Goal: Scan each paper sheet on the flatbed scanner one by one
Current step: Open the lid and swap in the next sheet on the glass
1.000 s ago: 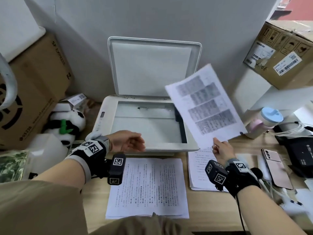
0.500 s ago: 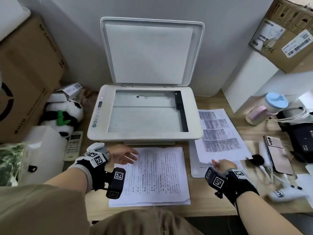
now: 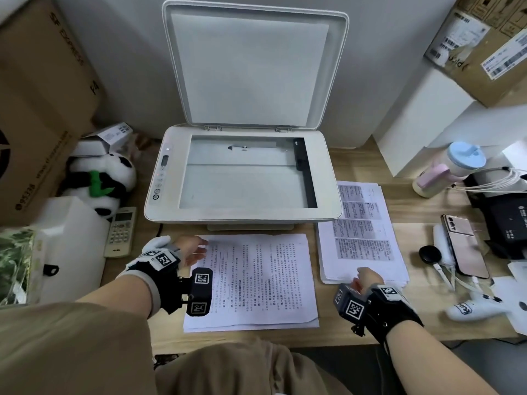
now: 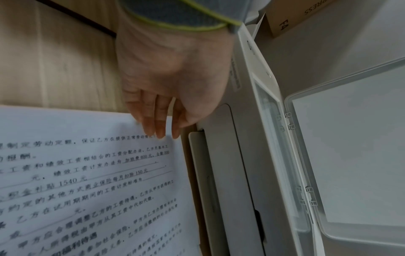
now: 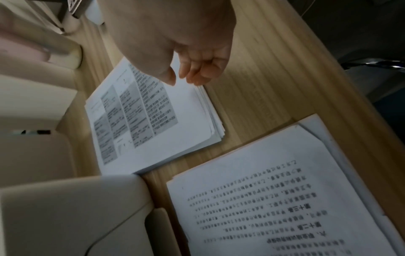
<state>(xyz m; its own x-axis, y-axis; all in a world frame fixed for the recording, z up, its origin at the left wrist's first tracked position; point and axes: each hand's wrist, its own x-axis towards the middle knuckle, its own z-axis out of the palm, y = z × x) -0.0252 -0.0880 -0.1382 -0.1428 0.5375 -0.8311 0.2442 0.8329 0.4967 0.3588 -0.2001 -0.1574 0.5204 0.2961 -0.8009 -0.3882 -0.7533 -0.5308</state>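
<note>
The white flatbed scanner point(image 3: 328, 178) stands at the back of the desk with its lid point(image 3: 251, 67) raised and its glass point(image 3: 245, 183) bare. A stack of text sheets point(image 3: 256, 280) lies in front of it. My left hand point(image 3: 191, 249) lies at that stack's far left corner, its straight fingertips point(image 4: 160, 131) touching the top sheet point(image 4: 87, 190). To the right lies a second stack point(image 3: 359, 232), its top sheet printed with grey blocks. My right hand point(image 3: 365, 277) hovers at its near edge, fingers point(image 5: 197, 76) loosely curled and holding nothing above that stack point(image 5: 153, 121).
A large cardboard box point(image 3: 37, 109), a panda plush point(image 3: 99, 181) and a remote point(image 3: 121, 232) crowd the left side. At the right are a blue-lidded bottle point(image 3: 453, 166), a phone point(image 3: 464, 246), cables, a white controller point(image 3: 473, 309) and another box point(image 3: 484, 44).
My right hand lowered the grey-block sheet onto the right stack and let go of it. My left hand came down from the scanner's front edge to the front stack's corner.
</note>
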